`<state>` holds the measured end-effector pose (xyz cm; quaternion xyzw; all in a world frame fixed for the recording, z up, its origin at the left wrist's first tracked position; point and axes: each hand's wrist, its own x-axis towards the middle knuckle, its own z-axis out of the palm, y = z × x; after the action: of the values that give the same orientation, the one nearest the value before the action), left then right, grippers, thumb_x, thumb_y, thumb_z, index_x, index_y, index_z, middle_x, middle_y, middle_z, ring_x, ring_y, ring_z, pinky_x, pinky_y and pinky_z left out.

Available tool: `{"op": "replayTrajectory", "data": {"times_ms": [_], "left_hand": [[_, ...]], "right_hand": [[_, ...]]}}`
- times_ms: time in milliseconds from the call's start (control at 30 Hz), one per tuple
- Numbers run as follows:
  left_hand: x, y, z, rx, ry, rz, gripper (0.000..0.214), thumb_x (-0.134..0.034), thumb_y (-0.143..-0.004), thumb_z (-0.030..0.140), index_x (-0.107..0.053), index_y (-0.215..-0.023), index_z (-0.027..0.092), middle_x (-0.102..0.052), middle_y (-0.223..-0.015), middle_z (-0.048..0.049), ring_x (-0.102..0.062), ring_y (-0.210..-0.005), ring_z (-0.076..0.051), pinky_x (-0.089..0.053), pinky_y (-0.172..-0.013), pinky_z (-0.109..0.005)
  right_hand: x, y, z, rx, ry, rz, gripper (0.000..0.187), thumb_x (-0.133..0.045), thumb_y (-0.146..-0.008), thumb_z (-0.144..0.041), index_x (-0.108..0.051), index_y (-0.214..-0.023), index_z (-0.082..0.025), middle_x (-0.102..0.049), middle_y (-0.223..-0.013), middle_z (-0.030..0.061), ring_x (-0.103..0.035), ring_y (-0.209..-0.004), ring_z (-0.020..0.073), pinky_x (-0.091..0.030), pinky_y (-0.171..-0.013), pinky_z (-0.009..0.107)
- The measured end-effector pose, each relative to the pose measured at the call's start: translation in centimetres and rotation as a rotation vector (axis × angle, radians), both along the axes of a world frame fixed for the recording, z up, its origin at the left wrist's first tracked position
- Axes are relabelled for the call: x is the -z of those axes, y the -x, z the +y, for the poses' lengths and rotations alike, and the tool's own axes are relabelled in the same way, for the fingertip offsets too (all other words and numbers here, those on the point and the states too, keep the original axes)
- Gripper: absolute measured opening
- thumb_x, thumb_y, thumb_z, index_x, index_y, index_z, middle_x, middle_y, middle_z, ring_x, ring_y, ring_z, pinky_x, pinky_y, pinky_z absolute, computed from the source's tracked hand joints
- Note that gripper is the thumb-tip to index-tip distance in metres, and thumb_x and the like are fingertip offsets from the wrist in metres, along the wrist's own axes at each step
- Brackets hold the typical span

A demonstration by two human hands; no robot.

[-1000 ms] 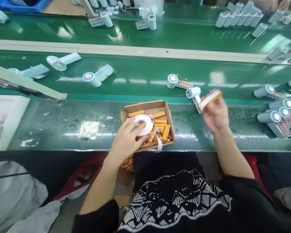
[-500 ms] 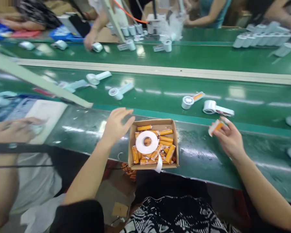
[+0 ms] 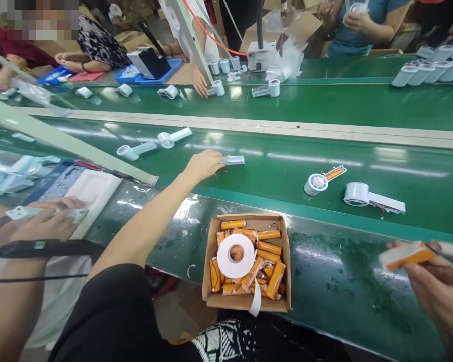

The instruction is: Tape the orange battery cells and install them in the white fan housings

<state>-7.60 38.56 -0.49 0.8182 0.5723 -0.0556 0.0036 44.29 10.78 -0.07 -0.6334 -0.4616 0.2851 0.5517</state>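
Two long green conveyor belts (image 3: 272,176) run side by side across the room, parted by a pale strip (image 3: 287,129). A glossy dark-green work ledge (image 3: 343,271) lies along the near edge, and a pale metal bar (image 3: 71,143) slants over the left end. Overhead light shows as bright patches (image 3: 388,153) on the belts and the ledge. Beyond the far belt stand blue trays (image 3: 166,70), a small white machine (image 3: 262,55) under an orange cable (image 3: 211,36) and cardboard boxes (image 3: 305,27), where other people sit at work.
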Motion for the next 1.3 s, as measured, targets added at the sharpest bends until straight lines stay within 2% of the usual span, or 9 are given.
{"op": "replayTrajectory", "data": {"times_ms": [100, 200, 300, 400, 600, 733, 900, 1100, 1300], "left_hand": [[1.1, -5.0, 0.1, 0.322, 0.007, -0.065, 0.032, -0.053, -0.105, 0.021, -0.082, -0.120, 0.020, -0.074, -0.138, -0.0120, -0.058, -0.135, -0.029, -0.047, -0.119, -0.045], [1.8, -9.3, 0.6, 0.385, 0.084, -0.085, 0.027, -0.058, -0.102, 0.019, -0.084, -0.109, 0.020, -0.076, -0.135, -0.0101, -0.058, -0.135, -0.030, -0.048, -0.117, -0.046], [1.9, -10.3, 1.3, 0.420, 0.165, -0.151, 0.021, -0.064, -0.099, 0.022, -0.085, -0.103, 0.022, -0.079, -0.129, -0.0064, -0.064, -0.127, -0.026, -0.049, -0.117, -0.042], [2.1, -9.6, 1.3, 0.493, 0.160, -0.164, 0.022, -0.064, -0.098, 0.020, -0.084, -0.105, 0.024, -0.078, -0.132, -0.0034, -0.067, -0.125, -0.024, -0.042, -0.126, -0.043], [3.5, -10.2, -0.3, 0.490, 0.029, -0.088, 0.032, -0.054, -0.104, 0.015, -0.080, -0.121, 0.020, -0.072, -0.143, -0.0103, -0.036, -0.161, -0.045, -0.045, -0.123, -0.060], [3.9, -10.4, 0.0, 0.529, 0.035, -0.145, 0.030, -0.055, -0.103, 0.013, -0.077, -0.123, 0.017, -0.073, -0.140, -0.0110, -0.049, -0.155, -0.038, -0.041, -0.128, -0.059], [3.7, -10.3, -1.1, 0.615, -0.088, -0.160, 0.031, -0.053, -0.107, 0.014, -0.076, -0.128, 0.018, -0.071, -0.146, -0.0132, -0.046, -0.158, -0.037, -0.041, -0.127, -0.059], [2.4, -13.4, -3.1, 0.380, -0.031, -0.048, 0.034, -0.051, -0.102, 0.007, -0.082, -0.114, 0.015, -0.074, -0.133, -0.0204, -0.051, -0.149, -0.044, -0.052, -0.112, -0.063], [0.4, -16.0, -0.4, 0.303, 0.115, -0.009, 0.023, -0.069, -0.091, 0.015, -0.083, -0.108, 0.015, -0.080, -0.103, -0.0179, -0.071, -0.112, -0.036, -0.060, -0.088, -0.041]], "right_hand": [[-2.6, 3.6, 5.9, -0.135, -0.162, 0.087, 0.048, -0.098, -0.074, -0.042, -0.076, -0.115, -0.057, -0.083, -0.099, 0.0033, -0.084, -0.096, 0.0388, -0.073, -0.078, 0.057], [-3.6, 8.9, 13.1, -0.476, -0.296, 0.038, 0.043, -0.094, -0.080, -0.035, -0.079, -0.120, -0.041, -0.084, -0.101, -0.0002, -0.084, -0.086, 0.0277, -0.075, -0.088, 0.052], [-2.3, 13.5, 18.7, -0.640, -0.253, -0.060, 0.033, -0.087, -0.085, -0.035, -0.080, -0.116, -0.026, -0.085, -0.103, 0.0022, -0.082, -0.087, 0.0241, -0.072, -0.094, 0.047], [0.0, 15.6, 21.7, -0.689, -0.204, -0.204, 0.022, -0.081, -0.088, -0.034, -0.079, -0.108, -0.025, -0.085, -0.100, 0.0022, -0.082, -0.091, 0.0246, -0.069, -0.096, 0.043], [3.0, 15.6, 23.0, -0.710, -0.170, -0.313, 0.017, -0.069, -0.095, -0.034, -0.071, -0.110, -0.024, -0.084, -0.095, 0.0028, -0.081, -0.088, 0.0237, -0.064, -0.092, 0.038], [3.5, 14.9, 23.2, -0.695, -0.131, -0.596, 0.011, -0.069, -0.097, -0.032, -0.072, -0.104, -0.025, -0.084, -0.098, 0.0054, -0.080, -0.091, 0.0255, -0.060, -0.086, 0.035], [2.3, 14.7, 23.3, -0.727, -0.062, -0.938, 0.013, -0.063, -0.103, -0.029, -0.074, -0.111, -0.026, -0.084, -0.100, 0.0055, -0.078, -0.089, 0.0257, -0.051, -0.077, 0.031], [0.4, 16.9, 23.1, -0.841, 0.095, -1.278, 0.028, -0.055, -0.107, -0.024, -0.075, -0.126, -0.027, -0.084, -0.114, 0.0095, -0.077, -0.089, 0.0268, -0.044, -0.069, 0.031], [1.8, 15.4, 22.9, -0.760, 0.039, -1.109, 0.037, -0.060, -0.106, -0.024, -0.072, -0.141, -0.027, -0.085, -0.115, 0.0076, -0.079, -0.100, 0.0278, -0.051, -0.079, 0.032]]}}
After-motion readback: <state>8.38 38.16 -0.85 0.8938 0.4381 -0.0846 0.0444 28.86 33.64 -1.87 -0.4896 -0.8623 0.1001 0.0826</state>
